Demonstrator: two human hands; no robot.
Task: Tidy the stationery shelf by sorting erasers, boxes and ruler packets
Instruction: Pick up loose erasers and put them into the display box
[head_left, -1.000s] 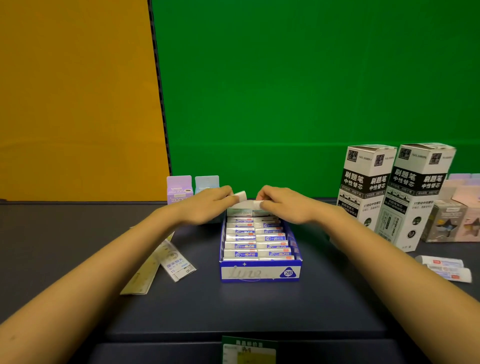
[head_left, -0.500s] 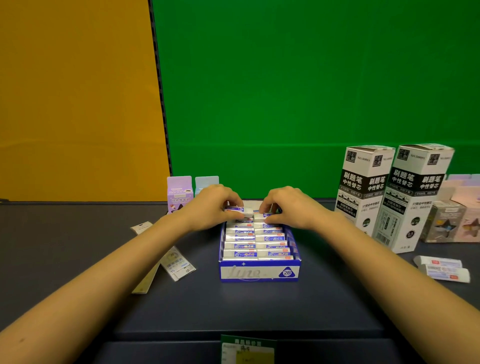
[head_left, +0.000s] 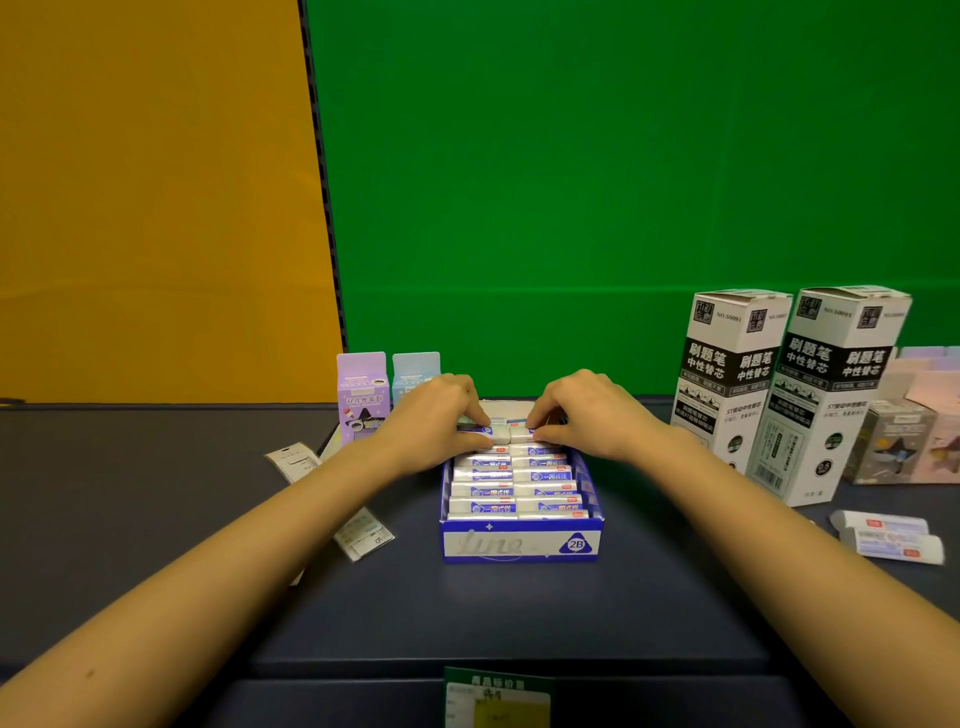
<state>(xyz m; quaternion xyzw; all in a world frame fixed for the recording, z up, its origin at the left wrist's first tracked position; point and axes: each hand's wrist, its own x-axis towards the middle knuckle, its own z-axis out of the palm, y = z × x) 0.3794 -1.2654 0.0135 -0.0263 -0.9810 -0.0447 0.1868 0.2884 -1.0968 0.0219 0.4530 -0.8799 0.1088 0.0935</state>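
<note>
A blue and white eraser box (head_left: 519, 543) marked 2B stands open in the middle of the dark shelf, filled with two columns of wrapped erasers (head_left: 511, 483). My left hand (head_left: 436, 415) pinches an eraser at the back left of the box, pressing it down into the row. My right hand (head_left: 582, 410) pinches another eraser at the back right, beside the first. Two loose erasers (head_left: 888, 535) lie at the right. Ruler packets (head_left: 363, 535) lie to the left, partly under my left forearm.
Two tall black and white refill boxes (head_left: 789, 395) stand right of the eraser box. Pale boxes (head_left: 914, 431) sit behind them at the far right. A purple carton (head_left: 362, 397) and a blue carton (head_left: 415, 371) stand at the back left. A green price tag (head_left: 498, 699) hangs on the front edge.
Both hands have lowered from above the box's back end, bringing the two erasers down into the back row. The view has shifted slightly.
</note>
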